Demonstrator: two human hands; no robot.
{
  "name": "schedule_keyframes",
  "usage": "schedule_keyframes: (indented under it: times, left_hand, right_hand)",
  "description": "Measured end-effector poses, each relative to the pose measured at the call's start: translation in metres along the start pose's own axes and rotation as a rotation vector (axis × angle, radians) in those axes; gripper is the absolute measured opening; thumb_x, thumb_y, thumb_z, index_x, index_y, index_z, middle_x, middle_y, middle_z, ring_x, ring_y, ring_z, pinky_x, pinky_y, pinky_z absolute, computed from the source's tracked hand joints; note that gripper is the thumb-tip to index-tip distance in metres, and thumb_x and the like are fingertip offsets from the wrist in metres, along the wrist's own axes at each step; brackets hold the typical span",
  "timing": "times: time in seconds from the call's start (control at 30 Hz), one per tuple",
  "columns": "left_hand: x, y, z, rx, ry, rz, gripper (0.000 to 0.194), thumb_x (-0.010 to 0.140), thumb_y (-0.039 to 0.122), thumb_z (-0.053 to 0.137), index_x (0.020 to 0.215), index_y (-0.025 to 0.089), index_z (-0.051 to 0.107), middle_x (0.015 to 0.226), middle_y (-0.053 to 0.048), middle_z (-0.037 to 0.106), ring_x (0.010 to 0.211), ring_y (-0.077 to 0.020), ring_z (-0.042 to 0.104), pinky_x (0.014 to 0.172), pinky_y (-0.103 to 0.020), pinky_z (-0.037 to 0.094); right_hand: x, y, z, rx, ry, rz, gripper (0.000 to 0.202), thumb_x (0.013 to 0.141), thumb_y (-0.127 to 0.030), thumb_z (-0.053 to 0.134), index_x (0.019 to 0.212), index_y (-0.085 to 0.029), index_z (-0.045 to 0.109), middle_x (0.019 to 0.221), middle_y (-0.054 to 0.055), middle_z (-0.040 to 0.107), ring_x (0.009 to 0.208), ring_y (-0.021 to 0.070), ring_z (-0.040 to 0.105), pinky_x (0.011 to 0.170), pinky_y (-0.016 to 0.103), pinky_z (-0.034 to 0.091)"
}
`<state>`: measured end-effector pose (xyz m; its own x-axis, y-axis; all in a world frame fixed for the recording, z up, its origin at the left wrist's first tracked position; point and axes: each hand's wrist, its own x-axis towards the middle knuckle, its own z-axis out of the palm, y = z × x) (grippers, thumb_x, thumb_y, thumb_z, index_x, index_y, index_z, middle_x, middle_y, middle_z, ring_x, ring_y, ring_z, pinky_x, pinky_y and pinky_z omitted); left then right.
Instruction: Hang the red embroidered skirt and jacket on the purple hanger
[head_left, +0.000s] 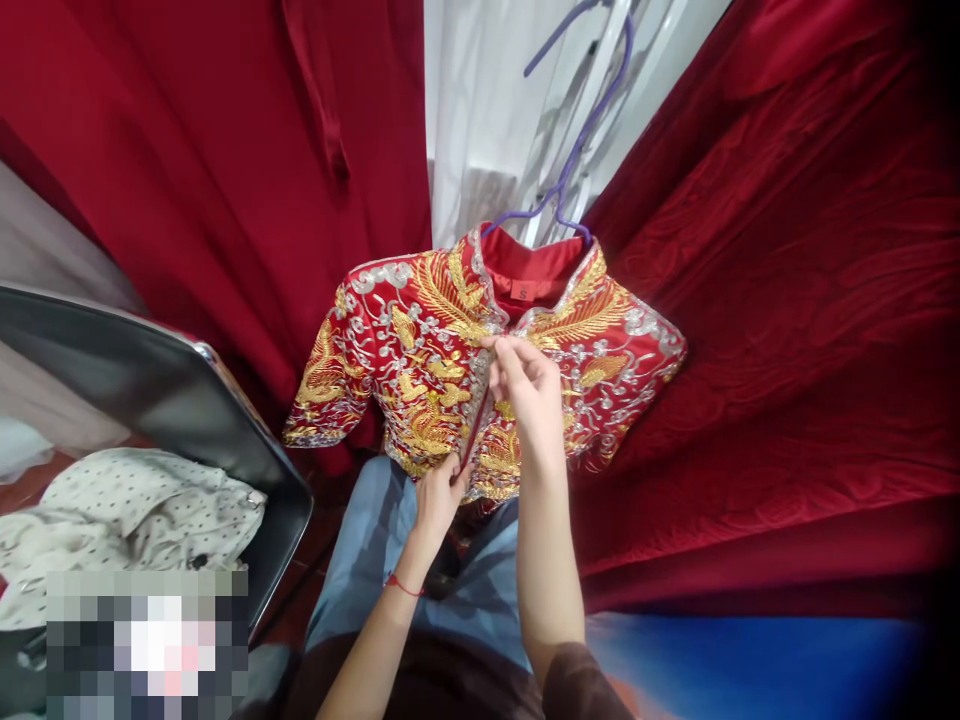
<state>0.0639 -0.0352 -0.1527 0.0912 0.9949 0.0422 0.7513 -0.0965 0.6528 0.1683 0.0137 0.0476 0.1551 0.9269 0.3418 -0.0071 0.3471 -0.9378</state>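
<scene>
A red jacket (427, 370) with gold and silver embroidery hangs from a purple hanger (574, 165), its collar upright around a red lining with a small size label. Near the top of the front opening, my right hand (525, 375) pinches the jacket's edge just below the collar. Lower on the same opening, my left hand (441, 492), with a red string on its wrist, grips the edge near the hem. The front edges are slightly apart between my hands. Whatever small fastening lies under my fingertips is hidden.
Red curtains (787, 350) hang on both sides, with white fabric and a metal rack behind the hanger. At the left stands a black chair (187, 400) with dotted pale cloth (150, 500) on it. My knees in blue trousers are under the jacket. A blue surface (750, 665) lies lower right.
</scene>
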Motion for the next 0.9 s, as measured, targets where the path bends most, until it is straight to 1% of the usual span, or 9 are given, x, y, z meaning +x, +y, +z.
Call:
schedule_keyframes:
  times: [0.1, 0.23, 0.33, 0.43, 0.57, 0.7, 0.77, 0.83, 0.9]
  left_hand:
    - [-0.002, -0.005, 0.004, 0.041, -0.034, 0.024, 0.026, 0.101, 0.038, 0.045, 0.087, 0.022, 0.060, 0.071, 0.001, 0.066, 0.068, -0.0139, 0.066, 0.061, -0.023, 0.029]
    - [-0.010, -0.011, 0.008, 0.096, -0.140, 0.056, 0.022, 0.099, 0.028, 0.045, 0.084, 0.023, 0.061, 0.070, 0.001, 0.065, 0.070, -0.0148, 0.067, 0.062, -0.024, 0.030]
    - [-0.016, -0.013, 0.009, 0.028, -0.153, 0.098, 0.023, 0.097, 0.029, 0.047, 0.078, 0.022, 0.058, 0.067, 0.001, 0.063, 0.066, -0.0144, 0.063, 0.061, -0.025, 0.032]
    - [-0.013, -0.010, -0.001, -0.062, -0.127, 0.138, 0.027, 0.097, 0.033, 0.048, 0.073, 0.022, 0.056, 0.063, 0.002, 0.059, 0.059, -0.0126, 0.057, 0.060, -0.024, 0.035]
    - [0.007, 0.011, -0.049, -0.211, 0.015, 0.262, 0.029, 0.098, 0.035, 0.048, 0.074, 0.021, 0.055, 0.066, 0.002, 0.060, 0.061, -0.0104, 0.057, 0.064, -0.021, 0.042]
    - [0.038, 0.051, -0.125, -0.199, 0.394, 0.505, 0.014, 0.096, 0.032, 0.055, 0.095, 0.020, 0.061, 0.091, -0.004, 0.066, 0.078, -0.0122, 0.063, 0.066, -0.021, 0.049]
    - [0.053, 0.075, -0.160, -0.112, 0.561, 0.701, 0.022, 0.095, 0.027, 0.058, 0.116, 0.020, 0.061, 0.115, -0.008, 0.065, 0.092, -0.0130, 0.065, 0.077, -0.024, 0.054]
    - [0.065, 0.097, -0.185, 0.063, 0.619, 0.877, 0.028, 0.096, 0.023, 0.055, 0.124, 0.022, 0.060, 0.128, -0.008, 0.063, 0.110, -0.0163, 0.063, 0.090, -0.029, 0.054]
    - [0.074, 0.113, -0.200, 0.226, 0.584, 0.947, 0.030, 0.098, 0.020, 0.051, 0.127, 0.022, 0.059, 0.132, -0.007, 0.062, 0.117, -0.0183, 0.060, 0.094, -0.032, 0.053]
  right_hand:
    - [0.001, 0.004, -0.009, -0.026, -0.012, 0.066, 0.034, 0.087, -0.051, 0.064, 0.088, -0.019, 0.076, 0.048, -0.006, 0.049, 0.038, 0.0061, 0.038, 0.040, 0.023, 0.028]
    - [0.000, 0.008, -0.011, -0.057, 0.066, 0.099, 0.041, 0.084, -0.057, 0.066, 0.078, -0.017, 0.074, 0.045, -0.006, 0.049, 0.037, 0.0060, 0.039, 0.039, 0.022, 0.029]
    - [-0.002, 0.009, -0.008, -0.073, 0.108, 0.092, 0.042, 0.083, -0.058, 0.067, 0.075, -0.017, 0.073, 0.045, -0.006, 0.048, 0.038, 0.0069, 0.039, 0.040, 0.023, 0.030]
    - [-0.004, 0.009, -0.004, -0.101, 0.140, 0.059, 0.041, 0.082, -0.057, 0.067, 0.074, -0.017, 0.072, 0.047, -0.006, 0.047, 0.040, 0.0075, 0.039, 0.042, 0.024, 0.031]
    - [-0.004, 0.006, -0.003, -0.164, 0.157, 0.025, 0.038, 0.084, -0.054, 0.066, 0.071, -0.019, 0.071, 0.049, -0.005, 0.046, 0.043, 0.0077, 0.040, 0.046, 0.024, 0.031]
    - [-0.003, 0.007, -0.004, -0.176, 0.157, 0.013, 0.036, 0.085, -0.050, 0.067, 0.067, -0.019, 0.067, 0.049, -0.005, 0.046, 0.044, 0.0076, 0.039, 0.046, 0.025, 0.029]
    - [-0.003, 0.008, -0.004, -0.143, 0.159, 0.003, 0.034, 0.085, -0.048, 0.066, 0.068, -0.019, 0.065, 0.050, -0.005, 0.047, 0.045, 0.0076, 0.039, 0.046, 0.025, 0.030]
    - [-0.004, 0.007, -0.002, -0.098, 0.182, -0.013, 0.030, 0.086, -0.046, 0.065, 0.075, -0.019, 0.066, 0.051, -0.006, 0.048, 0.045, 0.0077, 0.039, 0.046, 0.024, 0.030]
    - [-0.005, 0.005, 0.001, -0.062, 0.205, -0.024, 0.025, 0.086, -0.044, 0.065, 0.084, -0.019, 0.067, 0.052, -0.006, 0.050, 0.045, 0.0078, 0.040, 0.046, 0.024, 0.032]
